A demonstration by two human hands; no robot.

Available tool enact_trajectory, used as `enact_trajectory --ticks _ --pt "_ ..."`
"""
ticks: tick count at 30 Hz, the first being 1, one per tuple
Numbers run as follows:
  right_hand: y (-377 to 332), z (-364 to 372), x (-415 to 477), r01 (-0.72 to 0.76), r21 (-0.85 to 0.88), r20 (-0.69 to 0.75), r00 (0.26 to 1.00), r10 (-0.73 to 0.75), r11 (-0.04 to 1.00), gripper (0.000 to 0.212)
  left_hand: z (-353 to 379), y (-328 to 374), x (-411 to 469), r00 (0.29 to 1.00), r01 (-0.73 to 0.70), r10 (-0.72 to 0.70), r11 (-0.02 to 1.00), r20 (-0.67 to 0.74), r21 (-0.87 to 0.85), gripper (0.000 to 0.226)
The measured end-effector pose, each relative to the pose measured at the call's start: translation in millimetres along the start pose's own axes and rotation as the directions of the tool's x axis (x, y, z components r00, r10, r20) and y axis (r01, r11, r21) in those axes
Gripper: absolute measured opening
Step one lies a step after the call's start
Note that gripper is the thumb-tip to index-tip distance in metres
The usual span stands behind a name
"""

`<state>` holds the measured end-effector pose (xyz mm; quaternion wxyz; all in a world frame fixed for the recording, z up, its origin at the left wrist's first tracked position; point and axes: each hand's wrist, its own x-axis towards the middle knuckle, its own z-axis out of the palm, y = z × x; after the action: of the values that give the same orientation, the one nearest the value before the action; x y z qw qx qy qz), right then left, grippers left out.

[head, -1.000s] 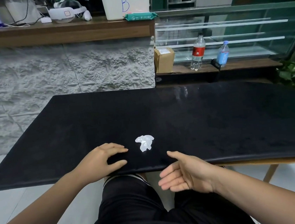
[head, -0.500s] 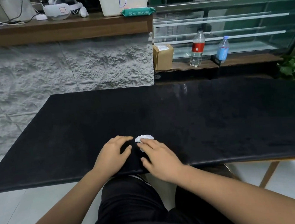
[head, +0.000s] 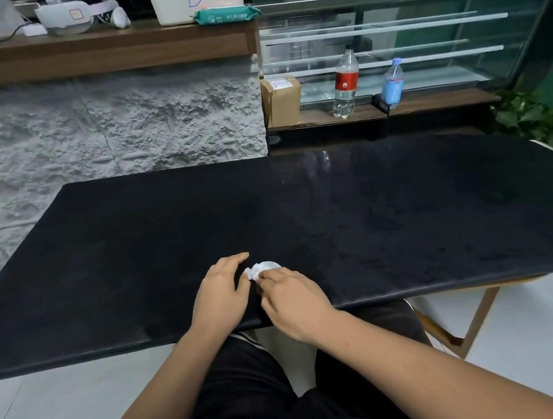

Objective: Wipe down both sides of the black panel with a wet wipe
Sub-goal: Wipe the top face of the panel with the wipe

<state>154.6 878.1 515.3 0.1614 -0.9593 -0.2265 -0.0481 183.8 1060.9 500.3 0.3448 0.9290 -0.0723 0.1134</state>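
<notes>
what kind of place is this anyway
Likely a café or shop: a glass display case, a wooden counter over a rough stone wall, a red-labelled bottle on a ledge.

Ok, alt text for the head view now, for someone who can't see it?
A seated person's right hand pinches a crumpled white wet wipe lying near the front edge of a wide black panel, while the left hand rests on the panel beside it. A counter stands behind.
</notes>
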Motion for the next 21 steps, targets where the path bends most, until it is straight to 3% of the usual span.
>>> enact_trajectory --ticks 10,17,21 --pt "29 0 -69 -0.005 0.035 -0.152 0.988 0.011 0.999 0.034 24 16 -12 0.999 -0.051 0.052 0.997 -0.015 0.052 0.041" --pt "48 5 -81 -0.036 0.073 -0.268 0.962 0.054 0.997 0.021 37 29 -17 0.990 -0.141 0.141 0.990 -0.001 0.017 0.028" --pt "55 5 -85 -0.017 0.062 -0.306 0.951 0.036 0.998 0.024 43 27 -23 0.985 -0.171 0.170 0.985 0.021 0.030 0.027"
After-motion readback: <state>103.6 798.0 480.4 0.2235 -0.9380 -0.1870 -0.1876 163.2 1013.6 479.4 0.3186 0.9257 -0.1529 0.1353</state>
